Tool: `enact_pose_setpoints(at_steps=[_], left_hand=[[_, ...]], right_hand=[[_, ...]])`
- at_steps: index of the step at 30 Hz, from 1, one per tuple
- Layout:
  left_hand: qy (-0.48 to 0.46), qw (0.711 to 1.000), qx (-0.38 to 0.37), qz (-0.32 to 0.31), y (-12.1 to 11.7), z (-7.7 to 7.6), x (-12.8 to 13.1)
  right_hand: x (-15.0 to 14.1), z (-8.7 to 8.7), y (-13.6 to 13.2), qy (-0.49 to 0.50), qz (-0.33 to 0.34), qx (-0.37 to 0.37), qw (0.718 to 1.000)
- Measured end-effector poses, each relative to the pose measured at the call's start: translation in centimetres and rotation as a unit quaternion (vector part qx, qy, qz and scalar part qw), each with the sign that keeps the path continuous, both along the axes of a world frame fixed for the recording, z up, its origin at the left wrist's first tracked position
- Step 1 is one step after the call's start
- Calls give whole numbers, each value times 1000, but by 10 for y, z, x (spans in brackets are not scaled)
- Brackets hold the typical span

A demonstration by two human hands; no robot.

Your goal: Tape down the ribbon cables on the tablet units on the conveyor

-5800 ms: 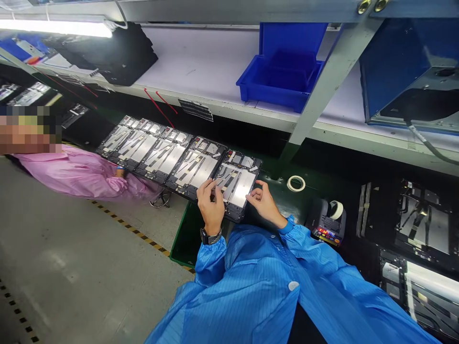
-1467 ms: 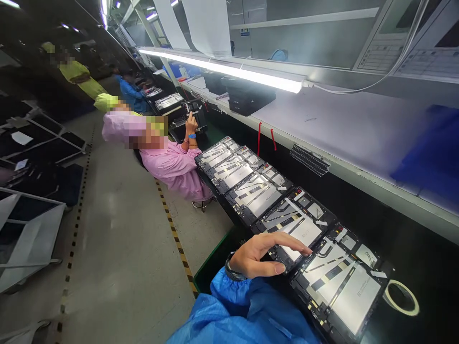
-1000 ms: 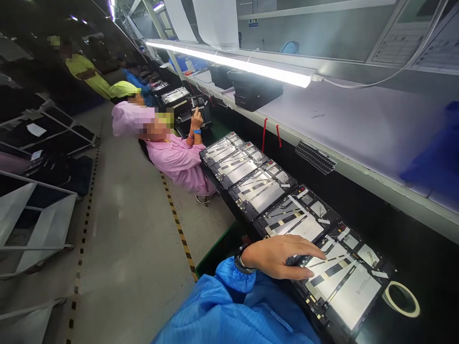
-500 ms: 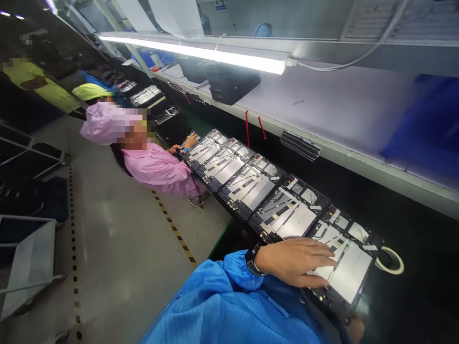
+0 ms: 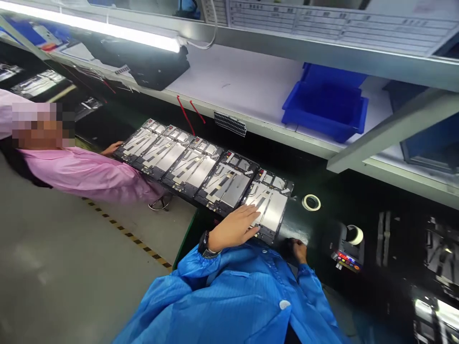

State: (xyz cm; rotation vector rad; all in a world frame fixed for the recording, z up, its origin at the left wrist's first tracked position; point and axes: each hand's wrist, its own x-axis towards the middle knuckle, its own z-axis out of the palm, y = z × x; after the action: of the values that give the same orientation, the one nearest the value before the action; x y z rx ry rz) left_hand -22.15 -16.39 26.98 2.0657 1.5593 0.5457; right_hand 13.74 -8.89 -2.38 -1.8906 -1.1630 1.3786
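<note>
Several opened tablets lie side by side in a row, their silver batteries, ribbon cables and circuit boards bare. On the lower left part of the closest opened tablet (image 5: 274, 210) rests my left hand (image 5: 234, 225), palm down with its fingers spread; a dark watch is on that wrist. My right hand (image 5: 299, 251) is low at the bench's front edge, just right of this tablet. Its fingers look curled around or against something dark that I cannot make out. A roll of pale tape (image 5: 311, 203) lies on the bench beyond my right hand.
Further right stands a tape dispenser (image 5: 346, 248) with a lit display, and more opened devices (image 5: 442, 251) lie beyond it. A blue bin (image 5: 324, 110) sits on the shelf above the bench. At left a co-worker in a pink smock (image 5: 86, 177) sits by the row's far end.
The view has swung to the right, bringing the blue bin, the dispenser and my right hand into fuller sight. My left hand still lies on the closest tablet.
</note>
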Motion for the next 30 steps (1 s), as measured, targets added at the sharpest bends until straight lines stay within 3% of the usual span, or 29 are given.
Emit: enact_pose_setpoints(at_steps=[2,4,6,8,10,13,17,20,23,30], left_hand=[[-12,999,22,42,-4,-2,16],[-32,988,70,135,-10,-7,35],[-46,949,132,282,-17,-17,55],[-37,893,179,412,-24,-29,72],[-10,864,199,462,-26,-38,84],[50,885,187,424,-12,-39,82],[146,928,137,313,41,-29,55],[199,936,104,270,81,-28,37],[228,933,80,267,101,-35,33],[198,933,98,283,94,-44,21]], right_hand=[[2,4,3,28,15,-28,999],[1,17,6,77,46,-48,995],[-2,37,10,137,95,-50,985],[-10,61,16,186,151,-31,970],[-21,84,24,217,199,-1,956],[-36,109,37,244,244,37,938],[-39,117,48,245,256,61,933],[-26,107,49,242,232,46,941],[-6,91,45,228,193,21,954],[39,66,36,206,152,-10,967]])
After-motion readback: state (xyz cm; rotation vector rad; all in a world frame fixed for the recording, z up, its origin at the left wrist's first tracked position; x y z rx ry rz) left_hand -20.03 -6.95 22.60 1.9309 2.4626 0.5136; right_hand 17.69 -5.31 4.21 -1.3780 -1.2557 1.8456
